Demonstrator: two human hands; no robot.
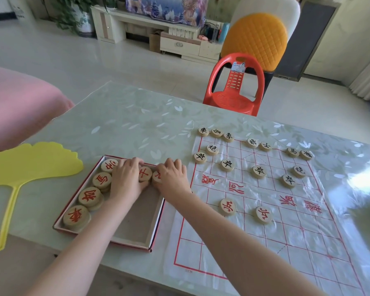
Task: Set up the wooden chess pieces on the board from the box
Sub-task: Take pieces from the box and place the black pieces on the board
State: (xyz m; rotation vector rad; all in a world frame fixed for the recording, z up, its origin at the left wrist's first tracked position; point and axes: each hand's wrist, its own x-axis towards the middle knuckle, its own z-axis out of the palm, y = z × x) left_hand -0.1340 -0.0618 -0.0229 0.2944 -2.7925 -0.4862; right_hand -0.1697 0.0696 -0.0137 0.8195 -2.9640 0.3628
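Note:
A red-edged cardboard box [137, 218] lies on the table, left of the board. Several round wooden pieces with red characters [89, 197] line its left and far sides. My left hand [126, 178] reaches into the far end, fingers curled over pieces there. My right hand [172, 176] sits beside it, fingers curled over a piece at the box's far right corner. One red piece [145, 173] shows between the hands. The plastic board sheet [286, 231] has several black-lettered pieces [258, 171] on its far half and two red ones [228, 207] nearer me.
A yellow leaf-shaped fan [30, 161] lies left of the box. A red plastic chair [233, 88] stands beyond the table's far edge. Pink cloth [15, 103] fills the left side. The tablecloth [137, 124] is pale green with a leaf pattern.

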